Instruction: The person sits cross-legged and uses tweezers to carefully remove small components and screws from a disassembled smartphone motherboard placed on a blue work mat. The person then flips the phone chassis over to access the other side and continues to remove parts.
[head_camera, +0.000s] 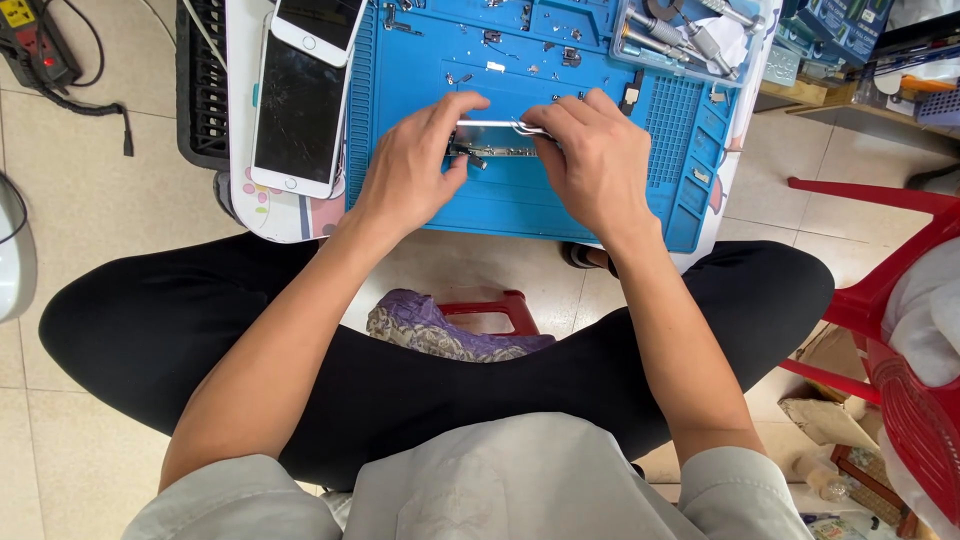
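Note:
My left hand (415, 165) and my right hand (595, 160) meet over a blue repair mat (500, 205) on a small low table. Between them lies an opened phone body (490, 152) with a silver edge and dark inner parts. The left hand's fingers pinch its left end. The right hand covers its right end and grips a thin metal tool (528, 128) against it; most of the tool is hidden by the fingers.
Two white phones (298, 110) (318, 25), the larger with a cracked screen, lie left of the mat. Tiny screws and parts (490, 38) dot the mat's top. Screwdrivers (680, 35) sit in a tray at upper right. A red plastic chair (900, 300) stands right, a power strip (35, 45) upper left.

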